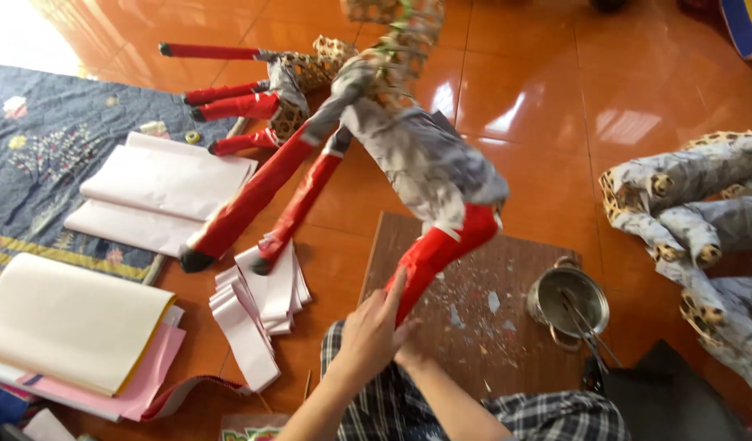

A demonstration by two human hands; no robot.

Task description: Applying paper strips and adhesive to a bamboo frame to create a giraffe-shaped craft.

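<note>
A woven-frame animal figure (429,163), covered in grey newspaper with red paper on its legs, tilts over a wooden board (507,269). My left hand (374,327) lies along the lower end of its nearest red leg (441,249), fingers stretched up the paper. My right hand (410,356) sits just under that leg's tip, mostly hidden behind the left hand. Two other red legs with black tips stretch left toward a pile of white paper strips (258,306).
A second red-legged figure (286,90) lies behind. A small metal pot (568,298) with sticks in it stands on the board. Newspaper-covered woven pieces (686,196) lie right. White sheets (160,192), a cream stack (66,322), pink sheets (151,367) and a blue quilted mat (49,139) lie left.
</note>
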